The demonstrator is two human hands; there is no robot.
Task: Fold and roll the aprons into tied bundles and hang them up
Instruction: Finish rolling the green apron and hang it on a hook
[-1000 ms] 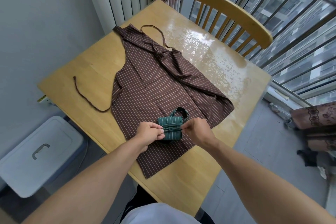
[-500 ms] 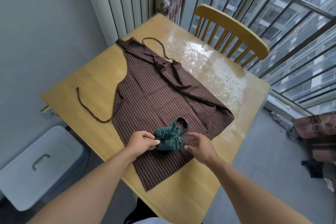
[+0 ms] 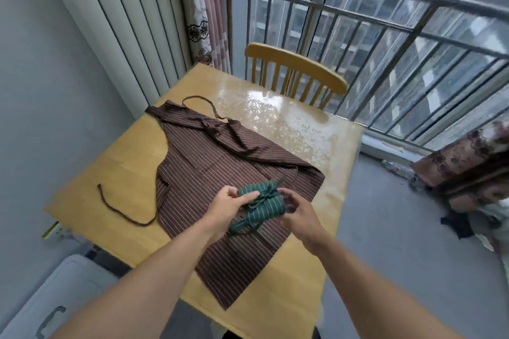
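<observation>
— Aprons, count?
— Two. One brown striped apron [image 3: 220, 173], spread flat on the wooden surface [image 3: 121, 162], bib at the far left, hem running off toward the near edge. One green striped bundle [image 3: 263, 205], rolled and bound with its own ties, held over the near right part of the brown apron.

— Hands?
— Two. Left hand [image 3: 228, 208] grasping the bundle's left end, fingers curled over the top by the knot. Right hand [image 3: 296, 210] at the bundle's right end, fingers bent around it; the picture is blurred there, but it reads as holding the roll.

— Loose ties?
— On the brown apron, one neck loop [image 3: 205, 103] lying at the far end and one waist strap [image 3: 124, 213] trailing out across the bare wood on the left. On the bundle, strap ends [image 3: 245, 226] hang below it on the near side; their count cannot be told.

— Other items?
— One wooden chair [image 3: 294, 69] at the far side, one window railing [image 3: 385, 36] behind it, one white lidded bin [image 3: 52, 303] on the floor, near left.
</observation>
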